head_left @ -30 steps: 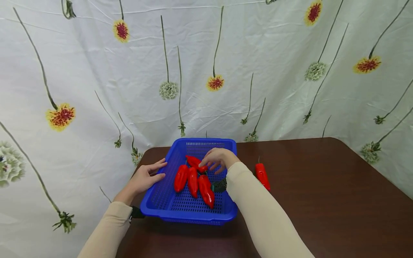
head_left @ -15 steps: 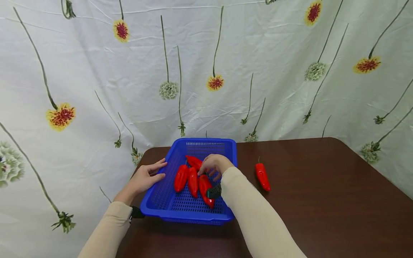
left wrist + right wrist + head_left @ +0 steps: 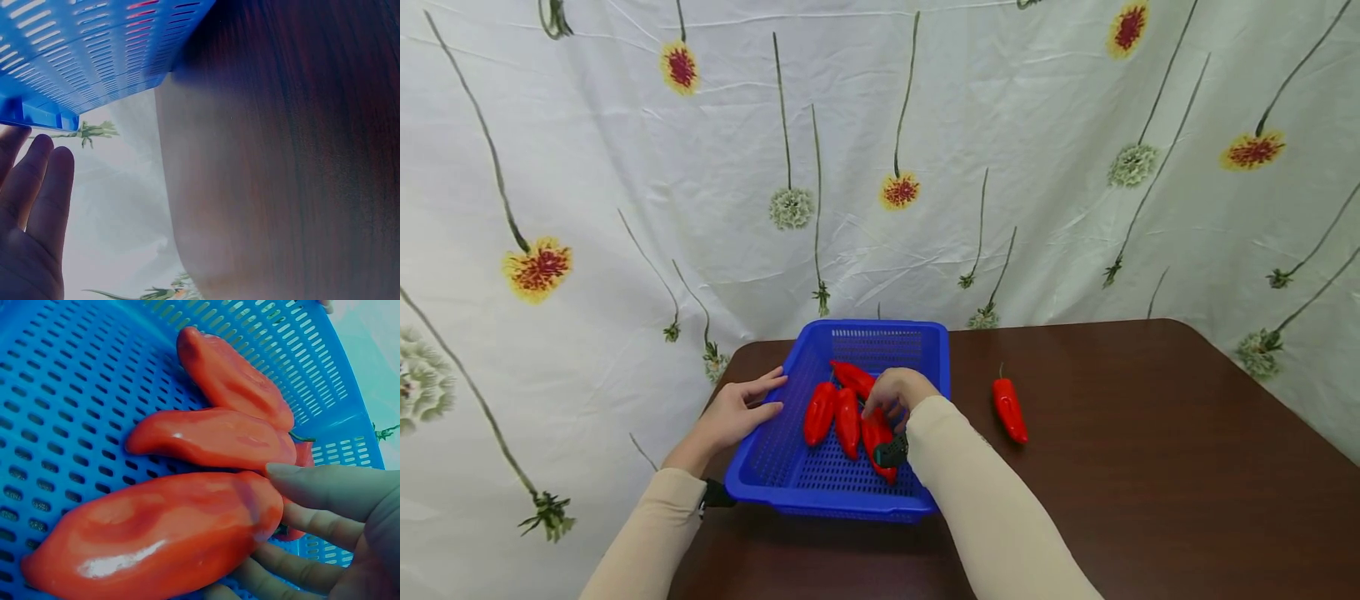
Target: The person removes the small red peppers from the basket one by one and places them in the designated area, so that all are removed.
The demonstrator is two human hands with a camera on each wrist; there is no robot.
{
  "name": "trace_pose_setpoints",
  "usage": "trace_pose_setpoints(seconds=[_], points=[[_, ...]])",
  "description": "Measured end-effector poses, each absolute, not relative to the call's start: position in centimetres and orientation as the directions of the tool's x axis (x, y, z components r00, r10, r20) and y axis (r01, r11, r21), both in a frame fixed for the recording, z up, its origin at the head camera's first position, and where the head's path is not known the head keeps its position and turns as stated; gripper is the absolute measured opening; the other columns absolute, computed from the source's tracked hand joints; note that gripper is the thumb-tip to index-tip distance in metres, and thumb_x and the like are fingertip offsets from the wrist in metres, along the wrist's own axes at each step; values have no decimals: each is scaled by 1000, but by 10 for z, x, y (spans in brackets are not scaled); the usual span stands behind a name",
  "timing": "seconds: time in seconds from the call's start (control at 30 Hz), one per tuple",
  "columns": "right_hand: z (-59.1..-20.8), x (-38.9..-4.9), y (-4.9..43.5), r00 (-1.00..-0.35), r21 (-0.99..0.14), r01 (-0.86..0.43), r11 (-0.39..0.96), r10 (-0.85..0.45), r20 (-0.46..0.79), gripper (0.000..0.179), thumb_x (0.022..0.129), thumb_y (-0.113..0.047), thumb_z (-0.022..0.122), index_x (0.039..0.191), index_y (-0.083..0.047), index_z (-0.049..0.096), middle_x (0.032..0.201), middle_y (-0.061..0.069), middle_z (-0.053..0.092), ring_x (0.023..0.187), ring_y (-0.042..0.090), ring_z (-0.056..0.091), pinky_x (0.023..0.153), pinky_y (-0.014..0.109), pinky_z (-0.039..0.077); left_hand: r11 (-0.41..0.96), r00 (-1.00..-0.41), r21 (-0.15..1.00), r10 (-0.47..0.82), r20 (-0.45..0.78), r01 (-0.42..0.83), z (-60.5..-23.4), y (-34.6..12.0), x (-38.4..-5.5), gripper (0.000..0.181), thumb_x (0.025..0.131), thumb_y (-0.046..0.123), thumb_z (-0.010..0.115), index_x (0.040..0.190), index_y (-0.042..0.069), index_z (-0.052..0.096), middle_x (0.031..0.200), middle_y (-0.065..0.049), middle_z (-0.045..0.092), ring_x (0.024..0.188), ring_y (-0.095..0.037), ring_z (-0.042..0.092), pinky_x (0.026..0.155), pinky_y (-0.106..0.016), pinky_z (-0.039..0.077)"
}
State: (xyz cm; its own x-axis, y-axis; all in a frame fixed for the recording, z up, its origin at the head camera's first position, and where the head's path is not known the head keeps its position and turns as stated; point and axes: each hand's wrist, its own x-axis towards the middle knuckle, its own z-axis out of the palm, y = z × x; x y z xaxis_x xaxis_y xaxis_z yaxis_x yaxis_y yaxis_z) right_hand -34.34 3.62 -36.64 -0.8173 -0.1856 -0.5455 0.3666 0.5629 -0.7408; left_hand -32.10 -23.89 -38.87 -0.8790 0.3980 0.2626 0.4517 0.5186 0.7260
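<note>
Inside a blue plastic basket (image 3: 842, 505) lie several glossy red peppers. My right hand (image 3: 904, 392) reaches in from the right and holds the stem end of the nearest pepper (image 3: 156, 537), thumb on one side and fingers on the other. Its pointed end rests on the perforated floor. Beside it lie a second pepper (image 3: 847, 423) and a third pepper (image 3: 820, 414); a farther pepper (image 3: 852, 377) is partly covered by the hand. With fingers extended, my left hand (image 3: 733, 414) rests against the basket's left rim; the left wrist view shows its fingers (image 3: 50, 200) at the rim.
One more red pepper (image 3: 1010, 410) with a thin stem lies on the dark brown table (image 3: 1150, 450), right of the basket. A white flower-printed cloth (image 3: 1045, 167) hangs behind and to the left of the table.
My right hand has moved down and nearer inside the basket, from above the far pepper to the nearest pepper's stem end, and now grips it. The left hand stays at the rim.
</note>
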Motion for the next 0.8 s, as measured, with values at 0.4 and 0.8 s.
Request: trace_pose_setpoints(seconds=[0.4,0.8], points=[[-373,-344,34,-806,-704,352,617,-184,-563,43,70,-9,72,110,-2,57,102,15,59,88,28,59,64,36,52,530,-881,717,392,266,452,-387,-243,-322,49,82,24,63,127,9,50,139,-7,39,120,-29,45,80,-33,50],[-375,-342,32,-789,-708,369,602,-200,-581,50,71,-6,71,117,-4,53,101,17,59,86,30,59,63,38,53,544,-901,733,367,231,409,-385,-240,-319,47,82,22,63,126,11,52,138,-2,40,122,-27,44,79,-36,51]])
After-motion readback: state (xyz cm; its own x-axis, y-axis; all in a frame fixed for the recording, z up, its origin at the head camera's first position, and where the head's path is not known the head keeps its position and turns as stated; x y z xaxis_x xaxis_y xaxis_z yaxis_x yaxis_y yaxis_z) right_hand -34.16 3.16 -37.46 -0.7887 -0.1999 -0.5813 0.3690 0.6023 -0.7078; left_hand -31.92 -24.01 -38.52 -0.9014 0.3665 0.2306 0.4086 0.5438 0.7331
